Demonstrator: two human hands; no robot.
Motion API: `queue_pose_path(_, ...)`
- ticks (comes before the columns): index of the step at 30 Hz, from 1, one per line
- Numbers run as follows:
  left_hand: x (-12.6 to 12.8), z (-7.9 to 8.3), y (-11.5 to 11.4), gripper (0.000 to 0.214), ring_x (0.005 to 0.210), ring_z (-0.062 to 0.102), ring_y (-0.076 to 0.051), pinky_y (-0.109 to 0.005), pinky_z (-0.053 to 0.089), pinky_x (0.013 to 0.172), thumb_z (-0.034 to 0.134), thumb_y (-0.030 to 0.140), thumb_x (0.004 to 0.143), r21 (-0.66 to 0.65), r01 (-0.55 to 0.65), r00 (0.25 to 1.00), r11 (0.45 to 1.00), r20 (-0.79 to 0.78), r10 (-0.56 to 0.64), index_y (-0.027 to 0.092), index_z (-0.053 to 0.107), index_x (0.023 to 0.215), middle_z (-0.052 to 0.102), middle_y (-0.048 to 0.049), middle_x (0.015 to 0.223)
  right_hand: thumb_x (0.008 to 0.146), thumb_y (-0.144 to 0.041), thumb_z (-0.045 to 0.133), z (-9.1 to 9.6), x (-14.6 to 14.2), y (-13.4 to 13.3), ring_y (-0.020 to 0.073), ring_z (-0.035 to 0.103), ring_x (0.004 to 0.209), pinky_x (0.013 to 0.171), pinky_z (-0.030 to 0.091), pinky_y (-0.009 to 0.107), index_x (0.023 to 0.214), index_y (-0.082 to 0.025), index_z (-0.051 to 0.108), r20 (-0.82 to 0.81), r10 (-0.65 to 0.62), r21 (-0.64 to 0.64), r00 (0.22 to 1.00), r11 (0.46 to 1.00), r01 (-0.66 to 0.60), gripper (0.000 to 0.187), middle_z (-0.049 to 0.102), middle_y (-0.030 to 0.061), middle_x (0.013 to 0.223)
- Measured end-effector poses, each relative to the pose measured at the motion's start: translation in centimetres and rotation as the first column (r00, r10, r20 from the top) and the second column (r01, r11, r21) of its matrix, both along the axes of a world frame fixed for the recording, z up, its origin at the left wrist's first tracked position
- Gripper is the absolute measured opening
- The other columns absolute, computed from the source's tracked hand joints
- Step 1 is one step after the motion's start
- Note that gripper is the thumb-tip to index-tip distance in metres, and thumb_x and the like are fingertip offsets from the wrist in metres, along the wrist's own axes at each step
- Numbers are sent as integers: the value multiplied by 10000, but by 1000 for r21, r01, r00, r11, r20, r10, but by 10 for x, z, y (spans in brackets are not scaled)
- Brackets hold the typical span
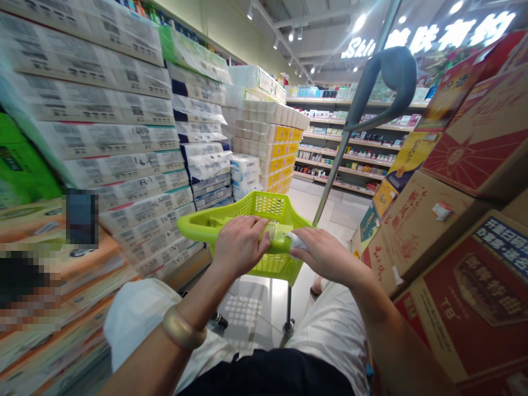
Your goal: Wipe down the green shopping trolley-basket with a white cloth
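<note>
A lime-green shopping cart (280, 269) stands right in front of me, its basket wall full of small holes. My left hand (241, 242) is closed around the cart's green handlebar (279, 243), near its middle. Just to the right, my right hand (324, 250) is closed over the same bar, with a white crumpled tissue or cloth (297, 241) between its fingers and the bar. A metal pole (332, 179) rises from the cart's right side to a grey loop-shaped grip (383, 91). No goods show in the visible part of the basket.
Tall stacks of wrapped packs (124, 143) line the left side. Cardboard cartons (429, 220) are piled close on the right. Shelves of small goods (342, 159) stand at the back, beyond a pale tiled floor (325, 212). Cart wheels (289, 328) rest near my feet.
</note>
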State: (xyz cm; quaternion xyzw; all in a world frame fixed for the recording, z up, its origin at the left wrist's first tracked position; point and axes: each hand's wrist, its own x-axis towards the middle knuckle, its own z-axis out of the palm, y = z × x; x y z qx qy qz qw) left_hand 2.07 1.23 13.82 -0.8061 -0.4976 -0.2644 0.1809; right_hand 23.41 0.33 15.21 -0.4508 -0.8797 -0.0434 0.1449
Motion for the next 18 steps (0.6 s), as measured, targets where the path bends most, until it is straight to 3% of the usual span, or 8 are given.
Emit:
queue_pose_path(3,0,0,0,366,965,599,-257,-420,444,884,376,367,925,10,3,1000,1000,3,-3,182,625,1120,679,-81,1057,974,-374,423,-3,-7,-2,186,596,887,777,381,293,986,-184,602,-13,-57,64,998,996,58,261,667,53,920)
queue_pose_path(7,-1,0,0,375,975,599,-254,-415,444,891,367,376,932,10,7,1000,1000,-1,-7,183,623,1126,676,-78,1070,998,-338,313,-28,-8,-4,188,561,915,833,354,316,1022,-202,629,-222,-65,264,973,956,125,345,647,61,953)
queue_pose_path(13,0,0,1,366,970,597,-254,-416,447,883,381,368,925,4,2,1000,1000,4,-2,190,629,1126,679,-73,1071,996,-310,273,-56,1,9,199,539,937,853,385,343,994,-191,658,-612,-69,334,788,880,337,402,609,71,976)
queue_pose_path(15,1,0,2,365,968,597,-256,-418,447,882,383,367,924,7,-3,1000,1000,3,3,189,632,1122,679,-73,1070,989,-304,303,-58,-9,7,211,528,944,869,378,363,1011,-197,656,-637,-92,346,765,853,391,369,615,68,965)
queue_pose_path(18,0,-1,2,366,965,598,-256,-417,446,877,381,364,923,16,-8,1000,1000,-5,8,187,631,1123,679,-71,1074,963,-294,378,-60,-31,-2,231,506,989,932,337,405,1063,-213,650,-569,-77,419,819,830,369,301,621,67,999)
